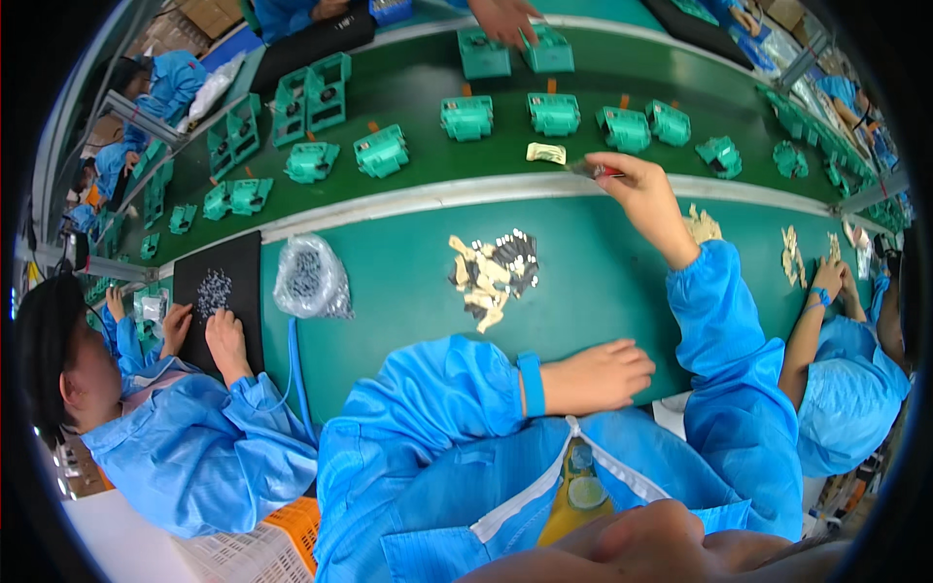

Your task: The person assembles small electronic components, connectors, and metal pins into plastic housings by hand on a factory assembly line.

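Observation:
My left hand [598, 376] lies flat on the green worktop close to my body, its fingers loosely stretched and holding nothing. Reaching over the metal rail to the green belt, my right hand [637, 189] pinches a small red-handled tool [607, 171]; its dark tip is blurred, so its exact kind does not show. Just left of that tip, a cream-coloured small part [546, 153] lies on the belt. A loose heap of cream and black small parts [491, 275], some with white ends, sits mid-worktop, ahead of my left arm.
Green moulded housings [553, 115] stand in rows along the belt [408, 185]. A clear bag of dark small parts [311, 277] is on the left, beside a co-worker sorting pieces on a black mat [248, 291]. Another co-worker [846, 389] sits at right; a hand [503, 19] reaches in opposite.

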A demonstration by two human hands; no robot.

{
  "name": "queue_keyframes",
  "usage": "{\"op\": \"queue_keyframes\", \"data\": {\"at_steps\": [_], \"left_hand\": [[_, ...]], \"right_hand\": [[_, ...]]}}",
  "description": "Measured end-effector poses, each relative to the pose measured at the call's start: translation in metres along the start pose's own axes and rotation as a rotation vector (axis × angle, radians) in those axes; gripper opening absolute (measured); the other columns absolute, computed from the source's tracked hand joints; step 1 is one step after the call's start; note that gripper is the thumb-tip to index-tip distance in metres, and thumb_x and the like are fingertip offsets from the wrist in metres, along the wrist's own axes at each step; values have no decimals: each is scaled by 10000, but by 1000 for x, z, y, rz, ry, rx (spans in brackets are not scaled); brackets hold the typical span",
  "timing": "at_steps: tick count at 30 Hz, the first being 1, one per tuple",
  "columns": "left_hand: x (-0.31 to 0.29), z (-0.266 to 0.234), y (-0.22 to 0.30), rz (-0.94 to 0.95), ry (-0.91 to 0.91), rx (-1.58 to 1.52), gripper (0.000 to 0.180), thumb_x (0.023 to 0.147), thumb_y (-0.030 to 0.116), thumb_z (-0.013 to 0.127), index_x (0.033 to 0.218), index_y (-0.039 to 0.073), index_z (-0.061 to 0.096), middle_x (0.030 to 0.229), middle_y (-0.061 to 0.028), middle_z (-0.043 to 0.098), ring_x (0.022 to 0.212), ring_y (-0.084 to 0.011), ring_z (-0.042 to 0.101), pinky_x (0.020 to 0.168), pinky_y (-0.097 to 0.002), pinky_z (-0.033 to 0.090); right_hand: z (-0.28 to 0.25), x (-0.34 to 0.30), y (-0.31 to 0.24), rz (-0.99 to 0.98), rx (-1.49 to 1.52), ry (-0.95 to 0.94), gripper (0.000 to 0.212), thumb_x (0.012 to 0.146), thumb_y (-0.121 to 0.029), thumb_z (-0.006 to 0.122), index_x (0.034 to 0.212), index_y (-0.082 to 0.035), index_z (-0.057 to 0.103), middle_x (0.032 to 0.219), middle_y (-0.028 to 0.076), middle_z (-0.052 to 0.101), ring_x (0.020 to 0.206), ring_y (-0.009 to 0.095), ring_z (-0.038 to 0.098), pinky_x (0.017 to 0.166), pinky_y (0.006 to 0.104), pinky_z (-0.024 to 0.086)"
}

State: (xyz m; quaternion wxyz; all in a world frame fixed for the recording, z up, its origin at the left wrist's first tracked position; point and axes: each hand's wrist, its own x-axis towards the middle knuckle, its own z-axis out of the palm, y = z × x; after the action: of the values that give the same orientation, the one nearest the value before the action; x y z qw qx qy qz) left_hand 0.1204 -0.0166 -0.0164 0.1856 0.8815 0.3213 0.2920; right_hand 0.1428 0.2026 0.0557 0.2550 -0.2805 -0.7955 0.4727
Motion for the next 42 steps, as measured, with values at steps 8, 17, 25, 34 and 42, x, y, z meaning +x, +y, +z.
{"op": "queue_keyframes", "data": {"at_steps": [8,17,25,34,42], "left_hand": [[-4,-17,7,-70,104,122,278,872,226,702,1091,59,665,1166,-91,645,1118,-252,603,971,-416,472],[-20,-54,6,-657,385,446,552,855,203,763,1369,69,611,1110,-76,563,915,-263,538,774,-385,446],[-21,-46,-2,-715,265,526,605,853,302,773,1388,77,601,1125,-69,554,913,-237,515,775,-371,431],[-20,-48,-3,-701,249,517,597,852,299,769,1378,68,607,1129,-73,553,927,-236,511,800,-373,413],[-23,-45,-5,-646,288,484,580,842,301,766,1344,52,615,1410,-127,539,1176,-273,545,946,-430,449]], "right_hand": [[1,-97,19,-288,-319,-86,482,776,194,511,1171,-11,697,1213,176,692,1129,352,649,975,417,532],[-8,-110,22,-191,-189,-51,482,693,177,442,1094,22,660,1200,164,667,1117,341,629,952,399,535],[-7,-104,26,-195,-178,-82,369,734,150,465,1007,32,684,1120,160,685,1029,327,648,878,391,545],[19,33,23,-493,-475,-73,252,897,-91,630,1119,15,687,1082,160,686,1074,350,620,961,436,496],[57,71,42,-540,-610,-126,278,885,-134,655,1127,-4,698,1113,144,662,1092,345,586,981,430,480]]}}
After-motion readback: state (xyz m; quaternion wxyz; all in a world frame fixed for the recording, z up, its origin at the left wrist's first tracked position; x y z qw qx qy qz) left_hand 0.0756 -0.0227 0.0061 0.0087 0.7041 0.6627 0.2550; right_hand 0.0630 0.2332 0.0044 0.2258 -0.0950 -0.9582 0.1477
